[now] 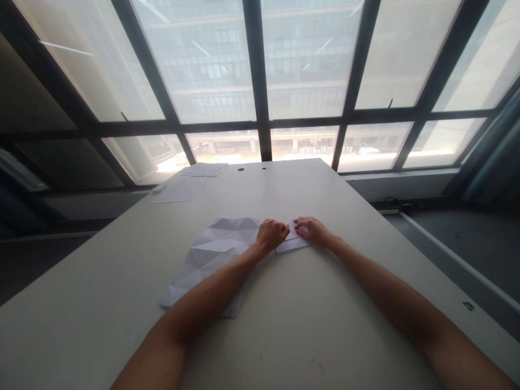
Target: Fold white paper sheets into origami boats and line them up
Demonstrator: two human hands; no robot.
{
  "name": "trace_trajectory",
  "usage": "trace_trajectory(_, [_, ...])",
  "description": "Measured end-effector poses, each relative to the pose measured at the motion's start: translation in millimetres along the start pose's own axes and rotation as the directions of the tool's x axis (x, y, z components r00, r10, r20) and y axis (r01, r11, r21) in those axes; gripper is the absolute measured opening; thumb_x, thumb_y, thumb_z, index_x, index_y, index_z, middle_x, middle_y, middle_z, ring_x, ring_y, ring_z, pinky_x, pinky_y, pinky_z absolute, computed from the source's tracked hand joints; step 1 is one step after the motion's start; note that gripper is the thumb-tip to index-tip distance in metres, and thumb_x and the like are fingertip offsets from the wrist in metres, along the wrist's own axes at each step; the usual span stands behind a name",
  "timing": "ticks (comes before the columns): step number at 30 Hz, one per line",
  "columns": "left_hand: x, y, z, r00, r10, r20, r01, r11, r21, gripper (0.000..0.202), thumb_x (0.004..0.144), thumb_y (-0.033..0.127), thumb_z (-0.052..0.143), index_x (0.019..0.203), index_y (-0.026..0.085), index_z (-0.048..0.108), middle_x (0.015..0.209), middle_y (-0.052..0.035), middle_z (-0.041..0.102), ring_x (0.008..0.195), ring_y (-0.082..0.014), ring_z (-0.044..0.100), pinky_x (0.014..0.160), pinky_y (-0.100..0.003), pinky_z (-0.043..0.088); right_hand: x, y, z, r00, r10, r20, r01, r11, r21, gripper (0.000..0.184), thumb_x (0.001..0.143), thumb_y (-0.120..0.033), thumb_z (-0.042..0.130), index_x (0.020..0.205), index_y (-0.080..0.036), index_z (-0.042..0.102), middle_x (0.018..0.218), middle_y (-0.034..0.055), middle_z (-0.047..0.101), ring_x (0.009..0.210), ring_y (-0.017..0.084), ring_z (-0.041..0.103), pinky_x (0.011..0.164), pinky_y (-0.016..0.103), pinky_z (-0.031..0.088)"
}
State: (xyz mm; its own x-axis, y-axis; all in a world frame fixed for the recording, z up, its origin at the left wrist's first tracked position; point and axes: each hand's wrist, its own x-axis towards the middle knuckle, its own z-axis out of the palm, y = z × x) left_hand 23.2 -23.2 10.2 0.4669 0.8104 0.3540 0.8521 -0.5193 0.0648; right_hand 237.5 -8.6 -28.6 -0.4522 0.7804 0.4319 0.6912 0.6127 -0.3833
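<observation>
A small folded piece of white paper (291,242) lies on the pale table (317,325) in front of me. My left hand (271,234) is curled, its fingertips pinching the paper's left part. My right hand (312,229) rests on the paper's right part with fingers bent and pressed down on it. A larger white sheet (215,249), creased all over into triangles, lies flat just left of my left hand, partly under my left forearm.
Several flat white sheets (190,181) lie at the table's far left corner. Two small dark round marks (241,169) sit near the far edge. Beyond the table is a wall of large windows with dark frames (260,81).
</observation>
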Motion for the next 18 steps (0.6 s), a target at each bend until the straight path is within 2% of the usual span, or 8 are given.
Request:
trace_trajectory(8, [-2, -5, 6.1, 0.999, -0.029, 0.017, 0.030, 0.998, -0.048, 0.039, 0.100, 0.031, 0.045, 0.085, 0.016, 0.078, 0.087, -0.0136, 0.076, 0.086, -0.0243, 0.071, 0.087, -0.036, 0.050, 0, 0, 1, 1.000, 0.005, 0.004, -0.005, 1.000, -0.024, 0.017, 0.087, -0.018, 0.067, 0.100, -0.024, 0.076, 0.126, 0.0089, 0.070, 0.119, 0.027, 0.064, 0.107, 0.043, 0.046])
trace_trajectory(11, [-1, -11, 15.1, 0.995, 0.085, 0.045, -0.078, 0.987, -0.137, 0.029, 0.097, 0.025, 0.047, 0.105, 0.020, 0.074, 0.106, -0.0097, 0.075, 0.104, -0.0231, 0.067, 0.099, -0.035, 0.048, 0, 1, 1, 1.000, 0.004, 0.007, -0.004, 1.000, -0.025, 0.017, 0.087, -0.019, 0.067, 0.100, -0.024, 0.076, 0.126, 0.0086, 0.070, 0.120, 0.026, 0.064, 0.106, 0.043, 0.046])
trace_trajectory(13, [0, -16, 23.9, 0.980, 0.184, 0.072, -0.165, 0.963, -0.211, 0.034, 0.097, 0.021, 0.046, 0.123, 0.023, 0.068, 0.128, -0.0059, 0.068, 0.122, -0.0206, 0.060, 0.110, -0.034, 0.041, 1, 2, 2, 1.000, -0.001, 0.009, 0.001, 1.000, -0.027, 0.018, 0.088, -0.020, 0.066, 0.102, -0.025, 0.076, 0.125, 0.0082, 0.071, 0.120, 0.026, 0.064, 0.107, 0.043, 0.046])
trace_trajectory(15, [2, -20, 33.2, 0.977, 0.188, 0.103, -0.159, 0.957, -0.241, 0.044, 0.097, 0.018, 0.043, 0.138, 0.022, 0.057, 0.144, -0.0047, 0.058, 0.136, -0.0197, 0.049, 0.117, -0.036, 0.034, 1, 4, 3, 1.000, -0.010, 0.012, 0.011, 1.000, -0.029, 0.019, 0.089, -0.020, 0.066, 0.104, -0.026, 0.076, 0.125, 0.0076, 0.071, 0.121, 0.026, 0.064, 0.107, 0.043, 0.046])
trace_trajectory(18, [3, -26, 43.9, 0.964, 0.196, 0.180, -0.146, 0.956, -0.256, 0.052, 0.097, 0.017, 0.039, 0.149, 0.023, 0.046, 0.155, -0.0034, 0.045, 0.146, -0.0209, 0.036, 0.121, -0.041, 0.028, 0, 7, 6, 1.000, -0.010, 0.022, 0.011, 1.000, -0.027, 0.021, 0.090, -0.022, 0.065, 0.107, -0.028, 0.076, 0.126, 0.0068, 0.070, 0.123, 0.025, 0.062, 0.108, 0.045, 0.045])
